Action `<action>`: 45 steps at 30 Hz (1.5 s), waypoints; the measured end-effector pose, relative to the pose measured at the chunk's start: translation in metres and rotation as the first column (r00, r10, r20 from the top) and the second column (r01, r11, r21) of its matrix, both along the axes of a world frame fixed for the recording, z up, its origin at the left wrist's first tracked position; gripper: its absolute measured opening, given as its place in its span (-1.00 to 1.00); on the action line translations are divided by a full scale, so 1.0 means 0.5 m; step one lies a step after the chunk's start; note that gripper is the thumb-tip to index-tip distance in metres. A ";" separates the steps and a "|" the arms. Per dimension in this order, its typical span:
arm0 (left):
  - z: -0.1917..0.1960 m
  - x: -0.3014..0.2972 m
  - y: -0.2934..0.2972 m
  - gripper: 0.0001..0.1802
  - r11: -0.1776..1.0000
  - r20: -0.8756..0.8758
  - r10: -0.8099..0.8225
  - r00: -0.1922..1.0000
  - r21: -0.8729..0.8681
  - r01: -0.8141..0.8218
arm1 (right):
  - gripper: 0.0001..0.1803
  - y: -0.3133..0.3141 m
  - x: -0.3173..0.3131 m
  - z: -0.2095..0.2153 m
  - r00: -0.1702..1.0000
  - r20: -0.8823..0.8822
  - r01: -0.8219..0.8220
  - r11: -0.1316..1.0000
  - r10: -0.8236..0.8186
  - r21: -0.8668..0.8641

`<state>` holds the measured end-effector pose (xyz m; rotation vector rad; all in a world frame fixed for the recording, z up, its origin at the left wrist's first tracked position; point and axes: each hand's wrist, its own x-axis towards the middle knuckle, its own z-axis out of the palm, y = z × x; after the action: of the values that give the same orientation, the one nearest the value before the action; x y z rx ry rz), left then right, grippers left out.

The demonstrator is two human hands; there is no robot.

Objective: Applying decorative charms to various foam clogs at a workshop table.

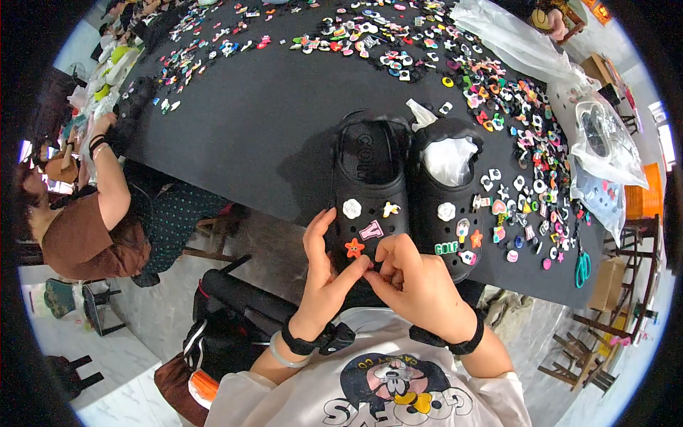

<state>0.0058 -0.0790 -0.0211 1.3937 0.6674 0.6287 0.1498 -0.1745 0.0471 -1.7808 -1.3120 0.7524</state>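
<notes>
Two black clogs lie side by side at the near edge of a black table (270, 135). The left clog (370, 185) carries a white charm, a yellow one, a pink letter charm and an orange star. My left hand (324, 274) cups its toe from the left, thumb stretched toward the right hand. My right hand (413, 281) presses its fingertips on the toe front, pinching something small that stays hidden. The right clog (449, 199) is stuffed with white paper and bears several charms.
Many small coloured charms (523, 135) are scattered across the table's far and right parts. Clear plastic bags (605, 142) lie at the right, green scissors (582, 269) near the table edge. Another person (99, 228) sits at the left. A dark bag (235, 320) rests beside my lap.
</notes>
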 end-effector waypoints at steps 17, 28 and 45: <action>0.049 0.018 -0.018 -0.14 0.999 -0.100 0.029 0.995 -0.039 -0.033 | -0.66 -0.129 0.046 -0.043 0.977 -0.189 0.123 0.988 -0.102 0.099; 0.069 0.000 0.016 -0.11 0.983 -0.191 -0.159 0.968 -0.126 0.137 | -0.41 -0.110 0.032 -0.056 0.975 0.217 0.017 0.990 -0.047 0.142; 0.081 0.038 -0.011 -0.14 0.979 -0.345 -0.040 0.938 0.176 0.107 | -0.32 -0.100 0.028 -0.062 0.923 0.384 -0.010 0.999 -0.003 0.033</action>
<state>0.0245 -0.0845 0.0197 1.7226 0.8397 0.4013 0.1638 -0.2243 0.0160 -1.9642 -1.5697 0.3864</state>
